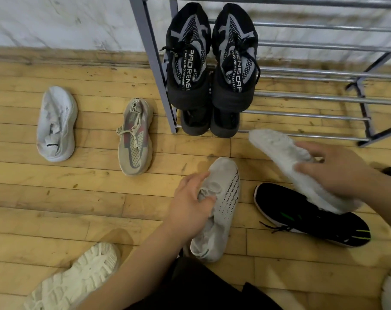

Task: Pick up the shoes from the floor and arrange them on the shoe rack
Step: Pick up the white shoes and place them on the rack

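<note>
Two pale shoes in hand, with free rails waiting beside the black pair.
The shoe rack (306, 96) carries one black pair (188, 63) at its left end, likely to leave room alongside. Down by the floor, the right hand (337, 168) clasps a fluffy white shoe (279, 151) and the left hand (190, 198) grips a grey knit shoe (223, 211).

Scuffed wooden floor (78, 198), shiny metal shoe rack (313, 72), knit cloth shoe (221, 211)

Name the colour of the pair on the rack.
The pair is black with grey panels and white lettering; head view.
</note>
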The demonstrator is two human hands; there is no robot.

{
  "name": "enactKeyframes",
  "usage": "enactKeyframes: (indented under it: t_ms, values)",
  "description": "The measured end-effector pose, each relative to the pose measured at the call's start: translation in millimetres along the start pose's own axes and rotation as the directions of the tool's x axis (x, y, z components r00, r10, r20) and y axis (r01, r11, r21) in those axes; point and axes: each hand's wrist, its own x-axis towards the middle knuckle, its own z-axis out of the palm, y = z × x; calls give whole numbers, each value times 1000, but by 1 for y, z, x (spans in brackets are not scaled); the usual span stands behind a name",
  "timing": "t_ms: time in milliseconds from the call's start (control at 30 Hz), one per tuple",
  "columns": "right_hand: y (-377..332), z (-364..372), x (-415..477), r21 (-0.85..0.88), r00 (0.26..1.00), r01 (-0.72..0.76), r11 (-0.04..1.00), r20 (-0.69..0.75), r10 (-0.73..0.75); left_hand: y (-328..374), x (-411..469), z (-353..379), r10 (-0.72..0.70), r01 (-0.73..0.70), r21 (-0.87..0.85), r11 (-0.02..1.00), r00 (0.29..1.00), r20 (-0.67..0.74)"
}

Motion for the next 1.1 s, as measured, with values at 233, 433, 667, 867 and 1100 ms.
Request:
enactKeyframes:
  t_ms: [233,433,667,867,1100]
  values:
    - [-49,11,-18,844,936,-312,437,353,-12,32,-5,10,83,-29,-280,960,979,185]
    - [-63,70,-36,923,935,-334,193,351,-59,23,-9,19,53,189,-622,759,936,349]
    - [-70,92,-49,919,981,-184,350,150,123,5,-13,14,-24,248,-713,656,951,309]
    - [-80,83,-56,828,987,-150,540,156,34,4,-17,-3,-72,350,-781,517,927,368]
    - [-94,80,-70,574,985,58,817,99,-139,-6,-32,-59,-86,174,-797,578,985,152]
